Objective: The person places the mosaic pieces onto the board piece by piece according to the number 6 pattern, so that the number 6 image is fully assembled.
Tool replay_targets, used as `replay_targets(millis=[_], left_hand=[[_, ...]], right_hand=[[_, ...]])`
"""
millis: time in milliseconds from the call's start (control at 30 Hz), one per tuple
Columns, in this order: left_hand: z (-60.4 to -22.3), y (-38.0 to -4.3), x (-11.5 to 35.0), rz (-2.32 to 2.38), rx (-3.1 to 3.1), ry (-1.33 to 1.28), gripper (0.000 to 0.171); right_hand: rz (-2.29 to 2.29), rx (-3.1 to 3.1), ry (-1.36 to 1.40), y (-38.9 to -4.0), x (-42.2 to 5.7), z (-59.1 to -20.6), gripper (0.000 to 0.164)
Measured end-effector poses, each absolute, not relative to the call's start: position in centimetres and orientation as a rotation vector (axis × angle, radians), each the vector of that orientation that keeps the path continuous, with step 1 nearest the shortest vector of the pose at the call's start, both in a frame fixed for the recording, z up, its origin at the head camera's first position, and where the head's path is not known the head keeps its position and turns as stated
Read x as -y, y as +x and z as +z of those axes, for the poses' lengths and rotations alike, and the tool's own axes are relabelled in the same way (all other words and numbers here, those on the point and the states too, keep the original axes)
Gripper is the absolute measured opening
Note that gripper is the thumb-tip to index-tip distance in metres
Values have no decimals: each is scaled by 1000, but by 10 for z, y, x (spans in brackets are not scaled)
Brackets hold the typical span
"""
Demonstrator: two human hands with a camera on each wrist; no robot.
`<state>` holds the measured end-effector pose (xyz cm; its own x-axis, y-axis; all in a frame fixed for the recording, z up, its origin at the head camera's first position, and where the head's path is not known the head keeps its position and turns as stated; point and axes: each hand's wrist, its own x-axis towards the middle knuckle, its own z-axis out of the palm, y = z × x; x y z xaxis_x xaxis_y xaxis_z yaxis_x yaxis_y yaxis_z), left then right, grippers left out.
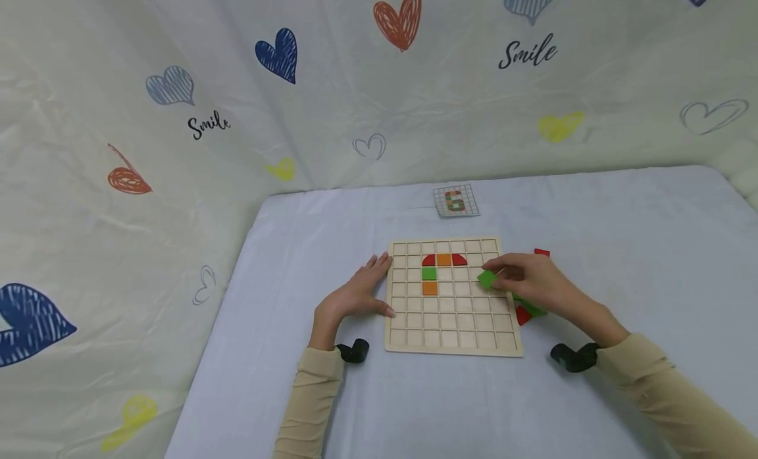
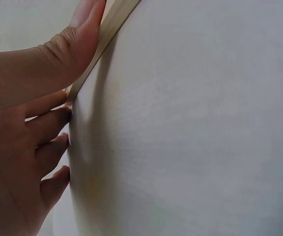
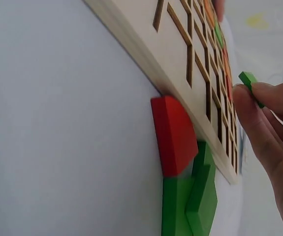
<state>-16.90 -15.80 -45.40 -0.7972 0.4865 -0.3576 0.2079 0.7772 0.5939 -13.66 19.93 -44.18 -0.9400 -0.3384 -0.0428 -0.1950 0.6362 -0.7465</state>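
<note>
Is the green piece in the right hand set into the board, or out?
Out: the right hand pinches the green piece over the board, and the right wrist view shows it clear of the surface.

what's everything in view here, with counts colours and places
square gridded wooden board: 1, pale tan, centre
small gridded picture card: 1, multicoloured, beyond board
quarter-round pieces: 2, red, on board
square orange pieces: 2, orange, on board
square green piece: 1, green, on board
held flat piece: 1, green, over board's right side
loose flat pieces: count unclear, red and green, right of board
smooth cloth: 1, white, under board
heart-printed sheet: pale, background
wrist devices: 2, black
sleeves: 2, beige
left hand: 1, board's left edge
right hand: 1, board's right
</note>
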Motion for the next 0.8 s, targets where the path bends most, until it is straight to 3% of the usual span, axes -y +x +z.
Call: replay_targets(millis=[800], left_hand=[[-454, -171, 160, 737, -2453, 534, 115]], right_hand=[[-1118, -2656, -613, -153, -150, -453, 27]])
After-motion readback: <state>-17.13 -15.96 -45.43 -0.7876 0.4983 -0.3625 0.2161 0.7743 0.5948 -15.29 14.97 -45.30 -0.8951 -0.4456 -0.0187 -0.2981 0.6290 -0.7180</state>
